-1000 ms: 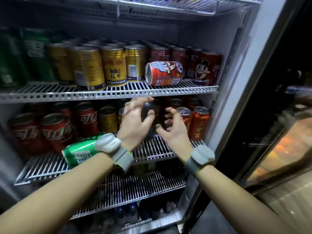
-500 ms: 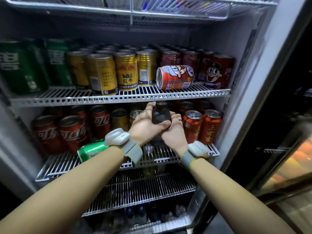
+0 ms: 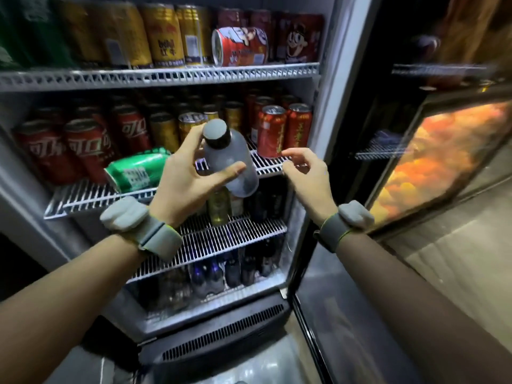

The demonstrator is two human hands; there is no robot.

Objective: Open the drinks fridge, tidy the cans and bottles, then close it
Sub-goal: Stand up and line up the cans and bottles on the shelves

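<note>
Working left to right from the grey bottle (image 3: 230, 159): a green can (image 3: 137, 169) lies toppled on the wire shelf (image 3: 83, 195) to its left, still to be stood up. My left hand (image 3: 184, 180) wraps the bottle, tilted, in front of that shelf, probably for re-shelving. Right of it, my right hand (image 3: 304, 176) hovers empty, fingers loosely curled, ready to steady. Above, a red can (image 3: 240, 47) lies sideways.

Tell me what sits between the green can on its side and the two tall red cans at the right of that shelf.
In the head view: the left hand holding a grey bottle, in front of the shelf, between the green can and the red cans.
</note>
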